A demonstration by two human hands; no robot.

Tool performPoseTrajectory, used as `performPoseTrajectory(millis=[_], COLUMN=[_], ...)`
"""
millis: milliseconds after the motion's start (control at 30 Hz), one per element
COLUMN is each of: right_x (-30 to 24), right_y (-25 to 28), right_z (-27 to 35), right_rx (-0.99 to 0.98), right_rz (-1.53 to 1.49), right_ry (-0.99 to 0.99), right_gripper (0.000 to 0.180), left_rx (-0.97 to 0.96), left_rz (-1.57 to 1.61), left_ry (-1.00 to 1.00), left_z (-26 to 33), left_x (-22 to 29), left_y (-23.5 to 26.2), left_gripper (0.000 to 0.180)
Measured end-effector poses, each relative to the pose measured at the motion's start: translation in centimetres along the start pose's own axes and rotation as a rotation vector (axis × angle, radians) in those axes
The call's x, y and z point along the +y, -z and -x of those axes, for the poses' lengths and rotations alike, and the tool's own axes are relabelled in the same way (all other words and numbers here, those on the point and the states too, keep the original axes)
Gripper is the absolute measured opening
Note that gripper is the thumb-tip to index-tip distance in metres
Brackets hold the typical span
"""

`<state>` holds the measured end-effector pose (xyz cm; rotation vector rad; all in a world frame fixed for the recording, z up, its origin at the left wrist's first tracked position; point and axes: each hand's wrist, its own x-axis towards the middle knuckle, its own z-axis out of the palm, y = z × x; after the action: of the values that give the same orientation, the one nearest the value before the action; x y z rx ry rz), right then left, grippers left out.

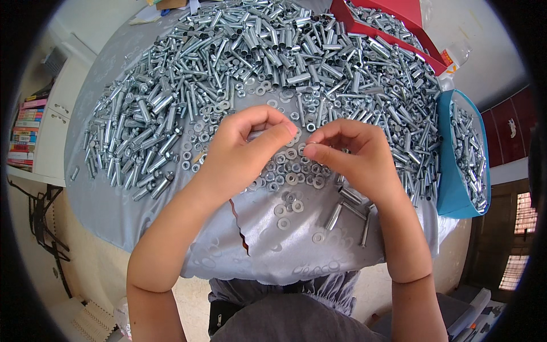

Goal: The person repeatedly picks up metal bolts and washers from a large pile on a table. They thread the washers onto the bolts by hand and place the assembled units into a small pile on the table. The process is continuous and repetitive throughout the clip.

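Note:
Over a heap of loose washers and nuts (280, 166), my left hand (242, 151) has thumb and forefinger closed in a pinch, with a small flat washer (297, 135) at their tips. Close to its right, my right hand (360, 159) is also pinched together. What lies between its fingertips is too small and hidden to make out. A few more washers (282, 223) lie loose on the cloth nearer to me. Beside my right wrist are two metal sleeves (334, 216) and a long thin bolt (365, 229).
Sleeves and bolts (245, 45) cover the table's far half in a wide pile. A red box (393, 37) of metal parts stands at the back right, a blue bin (450, 171) of bolts at the right edge. The grey tablecloth (154, 219) has a tear at the front.

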<state>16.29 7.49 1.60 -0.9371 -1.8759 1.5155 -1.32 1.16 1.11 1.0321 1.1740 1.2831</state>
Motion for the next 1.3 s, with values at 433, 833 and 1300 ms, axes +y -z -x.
performPoseTrajectory(millis=[433,833,1300], right_x=[-0.2,0.2,0.3], right_y=[0.2,-0.5,-1.0], right_z=[-0.1,0.2,0.0], right_rx=[-0.057,0.033,-0.035], right_rz=[-0.160,-0.023,-0.410], right_ry=[0.003,0.137,0.068], right_gripper=[0.018,0.015,0.013], left_rx=[-0.131,-0.095,-0.133], left_rz=[0.040,-0.070,0.199], left_ry=[0.051,-0.012,0.136], left_z=[0.3,0.1,0.1], left_x=[-0.2,-0.5,-0.2], left_y=[0.0,-0.3,-0.4], left_gripper=[0.017,0.018,0.019])
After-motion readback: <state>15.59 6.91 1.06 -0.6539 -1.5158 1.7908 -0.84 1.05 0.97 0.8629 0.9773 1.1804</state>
